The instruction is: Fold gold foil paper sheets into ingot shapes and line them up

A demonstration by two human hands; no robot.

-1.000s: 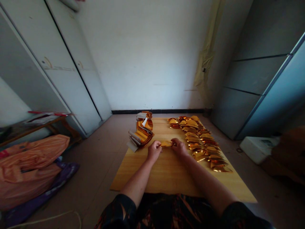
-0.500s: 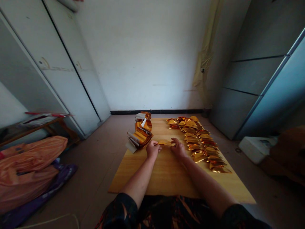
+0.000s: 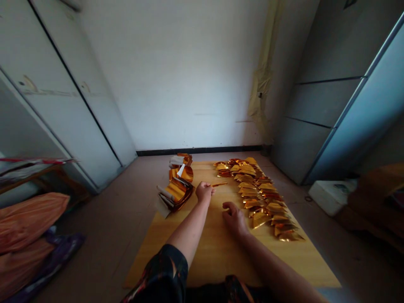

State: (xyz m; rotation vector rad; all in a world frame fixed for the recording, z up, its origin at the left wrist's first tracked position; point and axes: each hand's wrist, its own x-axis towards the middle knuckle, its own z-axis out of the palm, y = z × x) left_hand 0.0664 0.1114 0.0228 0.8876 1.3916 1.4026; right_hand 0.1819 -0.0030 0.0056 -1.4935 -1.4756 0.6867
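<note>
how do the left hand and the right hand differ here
The left hand grips a thin gold piece; the right hand appears empty. The left hand is farther forward over the wooden board than the right hand. Both are bare.

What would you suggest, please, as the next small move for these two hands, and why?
I would probably bring the right hand up to the free end of the thin gold piece, since the left hand alone holds it, by one end, while the right hand sits apart, nearer the wooden board's front edge.
</note>
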